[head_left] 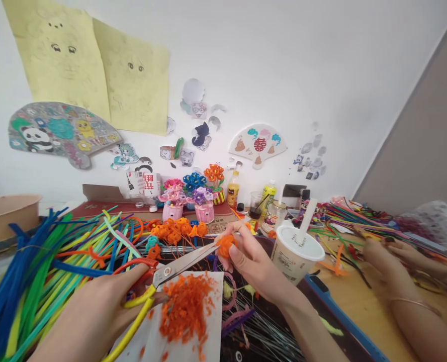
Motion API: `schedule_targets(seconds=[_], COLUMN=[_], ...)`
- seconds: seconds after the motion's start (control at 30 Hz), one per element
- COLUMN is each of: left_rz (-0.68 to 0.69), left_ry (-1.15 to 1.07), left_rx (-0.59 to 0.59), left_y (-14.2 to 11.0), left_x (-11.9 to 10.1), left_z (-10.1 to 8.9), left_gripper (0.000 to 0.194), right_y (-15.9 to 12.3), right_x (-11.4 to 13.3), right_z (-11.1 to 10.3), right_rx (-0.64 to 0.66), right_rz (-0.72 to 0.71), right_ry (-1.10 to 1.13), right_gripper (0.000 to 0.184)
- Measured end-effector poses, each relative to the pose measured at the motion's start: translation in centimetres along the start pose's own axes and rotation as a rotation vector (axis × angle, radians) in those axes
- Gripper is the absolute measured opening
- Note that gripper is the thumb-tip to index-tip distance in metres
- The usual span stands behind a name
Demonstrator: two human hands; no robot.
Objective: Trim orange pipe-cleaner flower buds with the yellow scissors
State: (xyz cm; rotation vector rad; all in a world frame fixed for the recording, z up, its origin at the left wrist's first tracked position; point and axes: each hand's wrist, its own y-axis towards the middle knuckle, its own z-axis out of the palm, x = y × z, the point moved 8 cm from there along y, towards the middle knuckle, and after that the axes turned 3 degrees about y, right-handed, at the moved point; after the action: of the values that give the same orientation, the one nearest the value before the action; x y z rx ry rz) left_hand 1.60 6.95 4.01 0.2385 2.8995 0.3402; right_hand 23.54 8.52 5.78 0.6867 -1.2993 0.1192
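My left hand is wrapped round the red and yellow handles of a pair of scissors. Its blades point up and right, their tips touching a fuzzy orange pom-pom. My right hand pinches that pom-pom between thumb and fingers. Below the blades, orange fluff trimmings lie heaped on a sheet of white paper. Behind the scissors sits a cluster of orange pipe-cleaner flowers.
Bundles of coloured pipe cleaners fill the left side. A white lidded cup with a straw stands right of my right hand. Pots of craft flowers and drink bottles line the wall. At right, another person's hands work over the table.
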Motion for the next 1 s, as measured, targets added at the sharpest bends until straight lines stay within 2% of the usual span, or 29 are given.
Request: schedule_targets(seconds=[0.1,0.23,0.53,0.77,1.0], left_rz=[-0.002,-0.015,-0.017,-0.051,-0.014], left_ry=[0.049,0.036,0.011,-0.031,-0.062], left_rx=[0.091,0.133,0.145,0.141,0.202], left_y=[0.0,0.1,0.0,0.1,0.2], left_x=[0.0,-0.2,-0.6,-0.5,-1.8], left_z=[0.6,0.8,0.7,0.8,0.7], left_gripper=[0.034,0.035,0.038,0.046,0.052], right_y=[0.0,0.0,-0.1,0.0,0.2], right_x=[0.0,0.1,0.1,-0.1,0.3], right_z=[0.0,0.0,0.1,0.0,0.0], right_rx=[0.004,0.003,0.005,-0.016,-0.033], right_rz=[-0.009,-0.021,-0.028,-0.009,-0.027], right_ry=[0.002,0.005,0.02,0.041,0.078], right_gripper=[0.021,0.02,0.017,0.023,0.02])
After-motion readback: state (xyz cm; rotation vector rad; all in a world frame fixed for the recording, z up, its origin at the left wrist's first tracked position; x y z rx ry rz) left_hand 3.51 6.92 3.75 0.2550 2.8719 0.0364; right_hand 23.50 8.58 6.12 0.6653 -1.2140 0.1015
